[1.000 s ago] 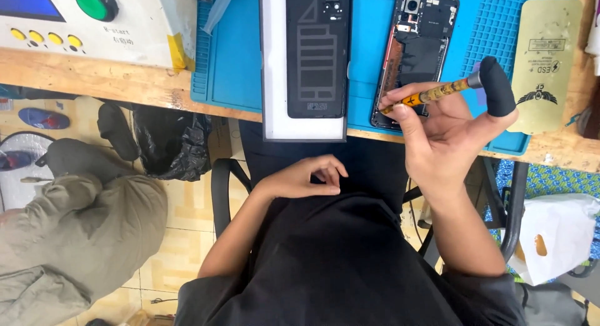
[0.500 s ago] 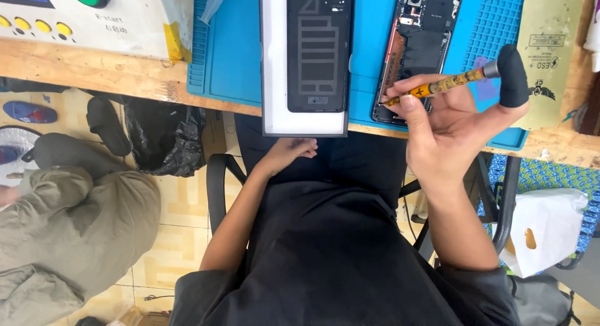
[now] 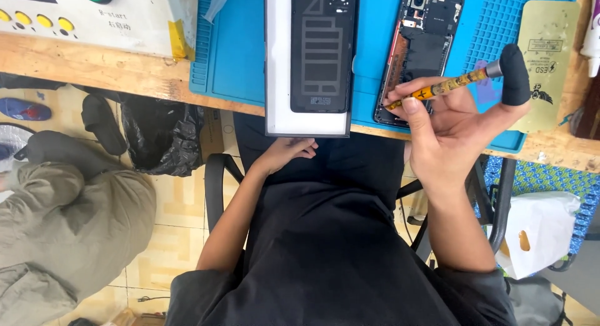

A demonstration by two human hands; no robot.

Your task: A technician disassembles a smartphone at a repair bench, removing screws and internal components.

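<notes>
In the head view, right of centre in the frame, the right hand (image 3: 447, 135) is gripping a slim yellow patterned screwdriver with a black cap (image 3: 462, 82), its tip touching the lower edge of an opened black smartphone with exposed insides (image 3: 420, 51) lying on the blue silicone work mat (image 3: 240, 57) at the top. At centre, the left hand (image 3: 289, 151) is resting loosely curled and holding nothing, just under a white tray carrying a dark back panel (image 3: 322, 51).
</notes>
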